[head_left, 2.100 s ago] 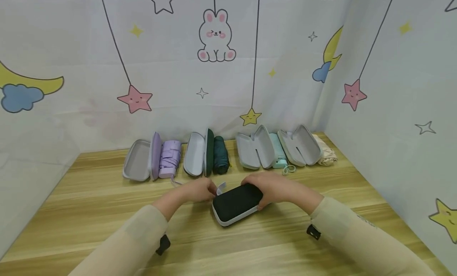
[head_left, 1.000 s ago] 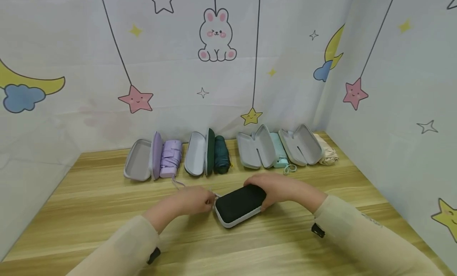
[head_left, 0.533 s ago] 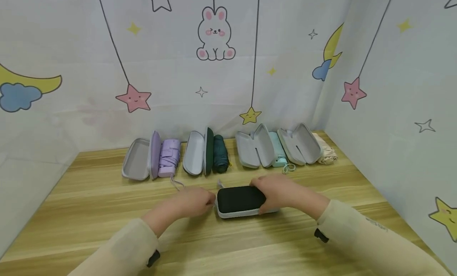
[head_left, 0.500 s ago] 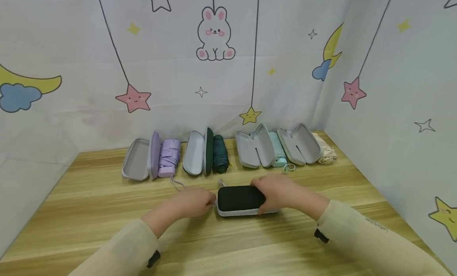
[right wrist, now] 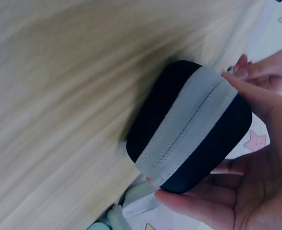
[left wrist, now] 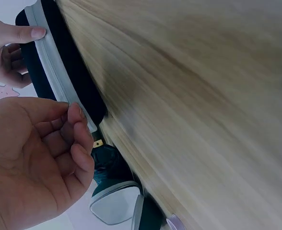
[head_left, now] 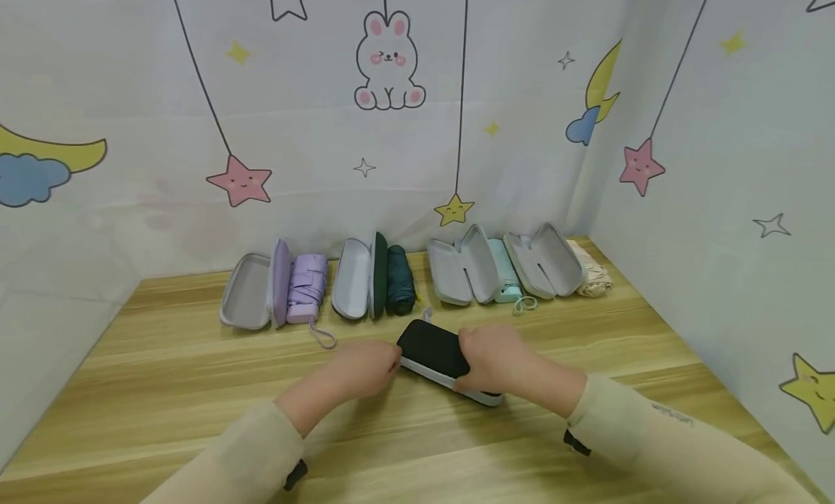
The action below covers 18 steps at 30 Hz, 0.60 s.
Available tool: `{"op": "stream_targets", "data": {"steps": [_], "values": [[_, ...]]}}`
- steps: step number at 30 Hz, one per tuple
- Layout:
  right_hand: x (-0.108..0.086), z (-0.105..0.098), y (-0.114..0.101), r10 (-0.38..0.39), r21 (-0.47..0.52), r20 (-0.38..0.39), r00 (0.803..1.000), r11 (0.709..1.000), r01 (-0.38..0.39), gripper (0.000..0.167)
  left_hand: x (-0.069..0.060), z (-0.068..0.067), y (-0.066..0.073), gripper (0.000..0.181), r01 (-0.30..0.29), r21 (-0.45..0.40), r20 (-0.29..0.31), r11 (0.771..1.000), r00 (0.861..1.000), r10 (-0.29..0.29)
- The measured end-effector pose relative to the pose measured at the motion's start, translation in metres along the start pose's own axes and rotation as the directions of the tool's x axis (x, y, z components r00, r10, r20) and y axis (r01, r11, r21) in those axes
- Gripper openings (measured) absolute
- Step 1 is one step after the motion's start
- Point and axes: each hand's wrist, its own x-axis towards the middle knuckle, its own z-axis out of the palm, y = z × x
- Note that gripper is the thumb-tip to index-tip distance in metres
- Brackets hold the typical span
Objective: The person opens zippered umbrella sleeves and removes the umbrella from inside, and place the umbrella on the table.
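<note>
A black zip case point(head_left: 433, 346) with a grey zipper band lies on the wooden table, turned at an angle. My right hand point(head_left: 499, 357) grips its right end, thumb on the near side and fingers over the far side. At the left end my left hand point(head_left: 367, 368) pinches the zipper pull with thumb and index finger; the fingers mostly hide the pull. In the left wrist view the zipper band point(left wrist: 54, 67) runs along the side to those fingertips. The right wrist view shows the teeth meeting around the case's end point(right wrist: 189, 124). A small grey strap point(head_left: 427, 314) sticks up behind it.
Along the back stand open cases: lilac point(head_left: 279, 283), dark green point(head_left: 378, 275), and two grey-lined ones point(head_left: 479, 265) point(head_left: 554, 261). Folded umbrellas lie beside them: lilac point(head_left: 306, 286), dark green point(head_left: 399, 281), mint point(head_left: 505, 272) and cream point(head_left: 590, 272). A printed curtain hangs behind.
The case has turned clockwise, its right end now nearer me. The left hand went from behind the left corner to the near side of that end. The right hand keeps its grip.
</note>
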Motion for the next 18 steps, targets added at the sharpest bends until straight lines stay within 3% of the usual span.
{"op": "stream_targets", "data": {"steps": [7,11,15,18], "values": [[-0.002,0.003,-0.014,0.078,0.071,-0.068,0.995,0.995,-0.074,0.062,0.013,0.003,0.012,0.021,0.0,0.025,-0.036,1.0,0.999,0.001],[-0.002,0.004,-0.017,0.096,0.079,-0.097,0.991,0.993,-0.089,0.063,0.017,0.004,0.014,0.022,0.033,0.007,-0.037,0.999,0.999,-0.033],[-0.003,0.002,-0.014,0.12,0.103,-0.062,0.991,0.988,-0.113,0.07,0.018,0.005,0.014,0.023,0.073,-0.028,0.0,0.997,0.997,-0.073],[-0.006,-0.003,-0.008,0.078,0.114,-0.02,0.997,0.991,-0.076,0.083,0.018,0.006,0.015,0.022,0.09,-0.042,0.02,0.995,0.996,-0.089]]}}
